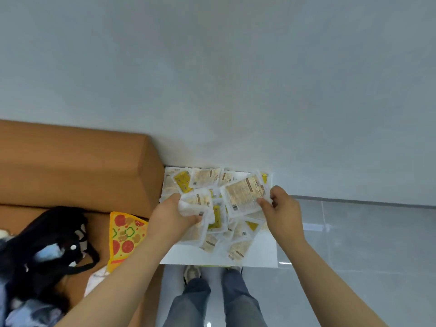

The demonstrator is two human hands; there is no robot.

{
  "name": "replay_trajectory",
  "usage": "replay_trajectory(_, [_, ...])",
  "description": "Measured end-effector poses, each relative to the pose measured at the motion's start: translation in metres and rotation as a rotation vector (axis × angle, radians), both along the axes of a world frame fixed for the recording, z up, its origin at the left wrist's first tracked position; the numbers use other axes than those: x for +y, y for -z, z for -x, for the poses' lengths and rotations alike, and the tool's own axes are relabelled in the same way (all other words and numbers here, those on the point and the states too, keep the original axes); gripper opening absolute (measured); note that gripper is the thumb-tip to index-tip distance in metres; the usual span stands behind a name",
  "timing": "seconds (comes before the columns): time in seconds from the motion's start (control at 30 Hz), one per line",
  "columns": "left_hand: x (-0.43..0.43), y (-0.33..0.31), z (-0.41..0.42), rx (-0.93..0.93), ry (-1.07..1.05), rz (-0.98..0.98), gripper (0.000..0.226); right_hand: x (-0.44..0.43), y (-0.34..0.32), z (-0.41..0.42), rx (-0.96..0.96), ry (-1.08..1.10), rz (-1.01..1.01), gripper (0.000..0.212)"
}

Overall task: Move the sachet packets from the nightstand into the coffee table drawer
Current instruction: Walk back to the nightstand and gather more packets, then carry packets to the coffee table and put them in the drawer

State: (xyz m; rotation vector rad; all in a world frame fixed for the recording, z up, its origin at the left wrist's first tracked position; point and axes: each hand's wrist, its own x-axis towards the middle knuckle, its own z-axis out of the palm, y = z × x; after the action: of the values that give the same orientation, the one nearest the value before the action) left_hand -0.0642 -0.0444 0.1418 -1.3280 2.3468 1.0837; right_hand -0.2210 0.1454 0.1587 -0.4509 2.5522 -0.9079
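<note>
Several clear sachet packets (213,223) with tan or yellow contents lie scattered in a heap on the white nightstand (259,253), which stands against the wall. My left hand (172,213) grips a small stack of packets (195,204) at the heap's left side. My right hand (282,208) pinches the right edge of one large tan packet (243,194), lifted slightly above the heap. The coffee table drawer is out of view.
An orange-brown sofa (70,166) adjoins the nightstand on the left. On it lie a pizza-slice cushion (125,234) and a black bag (52,246). Grey tiled floor (365,244) opens to the right. My legs and shoes (192,273) stand just in front of the nightstand.
</note>
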Motion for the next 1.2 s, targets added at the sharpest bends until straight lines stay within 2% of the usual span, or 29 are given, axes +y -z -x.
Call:
replay_trajectory(0.13, [0.011, -0.043, 0.009, 0.061, 0.087, -0.003, 0.069, 0.028, -0.044, -0.017, 0.019, 0.147, 0.056, 0.04])
replay_trajectory(0.27, [0.043, -0.083, 0.029, 0.127, 0.241, -0.001, 0.078, 0.075, -0.082, -0.033, 0.029, 0.298, 0.122, 0.012])
replay_trajectory(0.43, [0.103, -0.13, 0.066, 0.18, 0.427, 0.03, 0.077, 0.15, -0.124, -0.049, 0.097, 0.514, 0.152, 0.011])
replay_trajectory(0.5, [0.13, -0.141, 0.08, 0.215, 0.49, 0.051, 0.064, 0.183, -0.133, -0.053, 0.116, 0.588, 0.136, 0.013])
replay_trajectory(0.6, [0.196, -0.166, 0.099, 0.299, 0.621, 0.058, 0.043, 0.249, -0.155, -0.068, 0.162, 0.731, 0.165, 0.016])
replay_trajectory(0.77, [0.336, -0.195, 0.108, 0.393, 0.849, 0.008, 0.034, 0.376, -0.186, -0.11, 0.256, 0.962, 0.193, 0.02])
replay_trajectory(1.03, [0.536, -0.231, 0.095, 0.467, 1.176, -0.098, 0.035, 0.548, -0.218, -0.19, 0.353, 1.28, 0.17, 0.018])
replay_trajectory(1.2, [0.641, -0.238, 0.09, 0.488, 1.382, -0.148, 0.035, 0.627, -0.222, -0.231, 0.396, 1.474, 0.125, 0.021])
